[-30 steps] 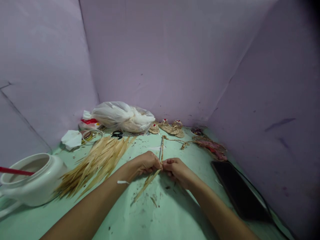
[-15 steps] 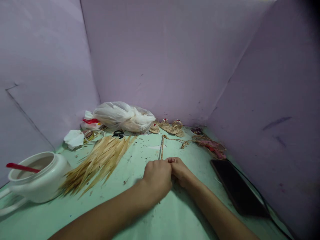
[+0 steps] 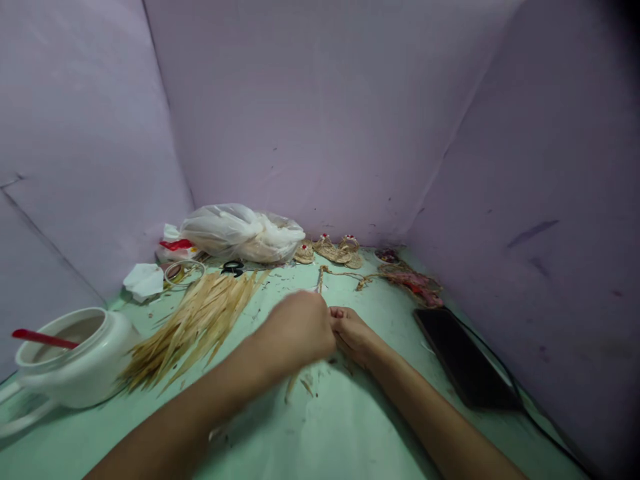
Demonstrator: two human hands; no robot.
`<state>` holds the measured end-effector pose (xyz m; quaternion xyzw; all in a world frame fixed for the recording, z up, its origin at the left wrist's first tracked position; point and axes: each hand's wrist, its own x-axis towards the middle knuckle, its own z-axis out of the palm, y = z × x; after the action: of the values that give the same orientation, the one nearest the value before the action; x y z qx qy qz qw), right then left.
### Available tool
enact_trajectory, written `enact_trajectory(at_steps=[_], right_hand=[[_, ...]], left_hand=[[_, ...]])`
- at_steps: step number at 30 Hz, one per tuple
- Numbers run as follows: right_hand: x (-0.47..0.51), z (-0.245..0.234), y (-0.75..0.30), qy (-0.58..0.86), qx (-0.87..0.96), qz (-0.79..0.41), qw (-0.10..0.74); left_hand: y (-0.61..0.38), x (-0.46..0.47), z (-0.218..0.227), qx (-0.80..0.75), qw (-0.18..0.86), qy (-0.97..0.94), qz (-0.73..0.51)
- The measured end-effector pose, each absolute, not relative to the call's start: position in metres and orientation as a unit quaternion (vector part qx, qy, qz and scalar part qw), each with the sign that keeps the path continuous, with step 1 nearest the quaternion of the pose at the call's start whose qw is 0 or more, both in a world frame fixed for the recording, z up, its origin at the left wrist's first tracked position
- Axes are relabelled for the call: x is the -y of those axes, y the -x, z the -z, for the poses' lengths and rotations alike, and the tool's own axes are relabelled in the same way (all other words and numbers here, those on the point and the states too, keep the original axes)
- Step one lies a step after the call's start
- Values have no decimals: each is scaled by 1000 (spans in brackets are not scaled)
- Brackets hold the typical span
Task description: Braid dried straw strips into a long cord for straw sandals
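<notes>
A thin twisted cord of tan plant fibre [image 3: 321, 280] runs from its far knot on the green table towards me and passes under my hands. My left hand [image 3: 303, 327] is raised over it as a closed fist, slightly blurred, with its fingers turned out of sight. Touching or nearly touching it on the right, my right hand [image 3: 350, 333] pinches the near part of the cord. Pale loose fibre ends [image 3: 300, 385] show below my left hand. A bundle of dry flat straw strips [image 3: 200, 320] lies to the left.
At left stands a white pot [image 3: 85, 373] with a red handle in it. Along the back are a plastic bag [image 3: 240, 233], black-handled scissors [image 3: 233, 268] and small woven slippers [image 3: 333, 251]. On the right lie reddish fibres [image 3: 417, 283] and a dark flat device [image 3: 467, 360] beside a cable.
My left hand has lifted and shifted a little up and left, and loose fibre ends now show below it. My right hand stays pinched. The whole view has shifted slightly.
</notes>
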<state>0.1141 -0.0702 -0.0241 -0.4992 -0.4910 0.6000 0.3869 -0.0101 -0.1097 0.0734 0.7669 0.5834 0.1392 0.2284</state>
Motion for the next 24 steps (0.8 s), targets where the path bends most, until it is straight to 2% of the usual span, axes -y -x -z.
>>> enact_trajectory(at_steps=[2,6,8,10,14,20,22,24], right_hand=[[70,26,-114,473,475,-612,420],[71,28,-112,430,469,-624,454],[71,29,-114,436,477,-617,448],[70,29,-117,451,502,-606,420],[68,28,-127,502,586,-543,332],[81,13,-129,623,724,-208,210],[89,7,-126,650,722,-149,184],[97,3,-122,668,711,-141,166]], left_hand=[[17,86,-66,-619,307,-698,-188],[16,57,-24,-566,600,-545,-151],[14,54,-9,-536,654,-510,-158],[12,55,-3,-547,640,-513,-166],[6,60,-3,-602,540,-573,-132],[-4,60,18,-621,467,-595,-205],[-6,61,22,-623,467,-587,-221],[-8,63,20,-635,473,-568,-225]])
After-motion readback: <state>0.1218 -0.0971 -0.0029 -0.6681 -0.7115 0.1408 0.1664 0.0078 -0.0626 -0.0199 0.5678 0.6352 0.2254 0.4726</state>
